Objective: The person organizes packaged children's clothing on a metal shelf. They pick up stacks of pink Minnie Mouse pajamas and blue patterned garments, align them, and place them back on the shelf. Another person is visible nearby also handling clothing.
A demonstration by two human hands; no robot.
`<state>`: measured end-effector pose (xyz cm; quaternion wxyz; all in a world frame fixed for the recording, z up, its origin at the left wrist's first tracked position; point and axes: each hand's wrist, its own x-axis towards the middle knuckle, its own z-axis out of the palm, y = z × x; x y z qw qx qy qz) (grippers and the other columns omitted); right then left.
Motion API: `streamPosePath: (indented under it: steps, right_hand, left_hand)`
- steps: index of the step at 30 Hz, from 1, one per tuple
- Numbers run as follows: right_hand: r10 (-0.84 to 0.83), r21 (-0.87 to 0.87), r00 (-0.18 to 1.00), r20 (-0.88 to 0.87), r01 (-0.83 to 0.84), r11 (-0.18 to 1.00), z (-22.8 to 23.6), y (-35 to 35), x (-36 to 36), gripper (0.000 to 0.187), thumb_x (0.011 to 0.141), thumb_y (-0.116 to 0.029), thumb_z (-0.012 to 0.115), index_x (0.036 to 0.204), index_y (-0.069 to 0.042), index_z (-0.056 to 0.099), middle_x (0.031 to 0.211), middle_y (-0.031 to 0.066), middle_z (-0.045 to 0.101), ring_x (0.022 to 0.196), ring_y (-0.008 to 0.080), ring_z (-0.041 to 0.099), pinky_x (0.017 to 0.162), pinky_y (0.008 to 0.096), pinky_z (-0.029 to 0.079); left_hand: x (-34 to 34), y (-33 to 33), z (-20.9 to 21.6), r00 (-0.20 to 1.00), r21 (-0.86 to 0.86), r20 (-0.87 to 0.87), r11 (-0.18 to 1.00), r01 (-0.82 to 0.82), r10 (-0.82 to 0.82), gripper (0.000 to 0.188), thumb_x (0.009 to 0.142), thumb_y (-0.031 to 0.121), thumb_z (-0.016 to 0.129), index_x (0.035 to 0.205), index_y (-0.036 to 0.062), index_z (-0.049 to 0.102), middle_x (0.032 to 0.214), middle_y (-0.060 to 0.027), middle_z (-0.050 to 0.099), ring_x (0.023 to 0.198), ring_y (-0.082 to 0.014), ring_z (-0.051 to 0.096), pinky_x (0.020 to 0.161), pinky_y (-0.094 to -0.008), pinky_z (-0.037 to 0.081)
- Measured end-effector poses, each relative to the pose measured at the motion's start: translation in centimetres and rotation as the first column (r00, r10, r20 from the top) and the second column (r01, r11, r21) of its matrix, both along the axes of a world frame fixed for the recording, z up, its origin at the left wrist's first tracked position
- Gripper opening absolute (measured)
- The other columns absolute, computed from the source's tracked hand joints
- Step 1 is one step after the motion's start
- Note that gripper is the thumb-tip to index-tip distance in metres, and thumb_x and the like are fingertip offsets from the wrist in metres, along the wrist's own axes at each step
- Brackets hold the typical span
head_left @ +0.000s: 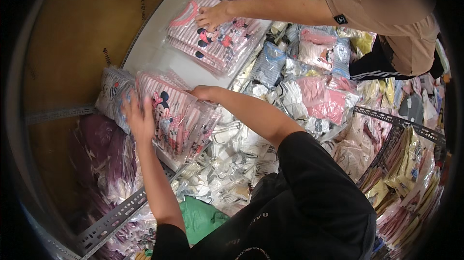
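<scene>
A bundle of plastic-wrapped striped pink shirts [166, 112] with cartoon prints stands tilted at the near end of the white shelf board. My right hand [205, 93] grips the bundle's upper right corner, its fingertips partly hidden behind the plastic. My left hand [139, 117] is at the bundle's left side, fingers stretched out and slightly blurred; whether it touches the plastic I cannot tell. Just left of it leans a packet of grey-blue clothing [115, 91] in clear plastic.
Across from me a co-worker's hand [215, 16] rests on another stack of wrapped striped shirts [212, 42]. Bagged clothes [241, 144] heap up below the board [145, 50]. Perforated metal rails [113, 216] run at left and right. Purple packets [104, 149] and a green bag [200, 219] lie low.
</scene>
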<state>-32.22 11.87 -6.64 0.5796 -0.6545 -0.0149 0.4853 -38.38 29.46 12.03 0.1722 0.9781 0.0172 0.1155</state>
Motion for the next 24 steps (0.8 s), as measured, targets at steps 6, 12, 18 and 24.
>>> streamPosePath:
  steps: [6, 12, 18, 24]
  right_hand:
    - [0.403, -0.332, 0.810, 0.426, -0.274, 0.902, -3.4, -1.3, 3.5, 0.033, 0.088, -0.029, 0.055, 0.085, 0.000, 0.070, 0.082, 0.0188, 0.068, 0.074, 0.0330, 0.067, 0.060, 0.0445, 0.052]
    - [0.498, -0.504, 0.432, 0.752, -0.109, 0.857, -0.4, -2.6, 5.0, 0.021, 0.078, -0.012, 0.062, 0.092, -0.001, 0.073, 0.101, 0.0217, 0.069, 0.095, 0.0344, 0.068, 0.081, 0.0405, 0.055]
    - [0.252, -0.467, 0.646, 0.721, 0.184, 0.865, 0.6, 2.6, 5.3, 0.022, 0.084, -0.009, 0.056, 0.097, -0.004, 0.073, 0.107, 0.0190, 0.068, 0.099, 0.0334, 0.068, 0.085, 0.0413, 0.055]
    - [0.370, -0.641, 0.641, 0.673, 0.255, 0.724, 1.4, 3.1, 5.9, 0.025, 0.089, -0.016, 0.053, 0.102, -0.014, 0.074, 0.108, 0.0097, 0.070, 0.102, 0.0271, 0.068, 0.083, 0.0382, 0.055]
  left_hand:
    - [1.4, -0.2, -7.2, 0.975, 0.104, -0.215, 0.992, 0.076, -0.052, 0.082, 0.082, 0.057, 0.065, 0.147, 0.0173, 0.035, 0.155, -0.0176, 0.026, 0.139, -0.0476, 0.024, 0.106, -0.0668, 0.022]
    - [0.7, -1.1, -6.4, 0.981, 0.179, -0.161, 0.975, 0.133, -0.105, 0.072, 0.085, 0.040, 0.069, 0.140, 0.0021, 0.041, 0.143, -0.0223, 0.041, 0.133, -0.0403, 0.036, 0.111, -0.0459, 0.027]
    - [0.3, -0.1, -7.6, 0.980, 0.166, -0.196, 0.984, 0.070, -0.036, 0.085, 0.079, 0.060, 0.067, 0.146, 0.0172, 0.036, 0.153, -0.0160, 0.030, 0.139, -0.0465, 0.025, 0.105, -0.0675, 0.022]
    - [0.1, -1.1, -7.6, 0.980, 0.188, -0.192, 0.982, -0.014, 0.051, 0.086, 0.077, 0.064, 0.064, 0.146, 0.0214, 0.036, 0.156, -0.0130, 0.026, 0.141, -0.0464, 0.022, 0.104, -0.0733, 0.018]
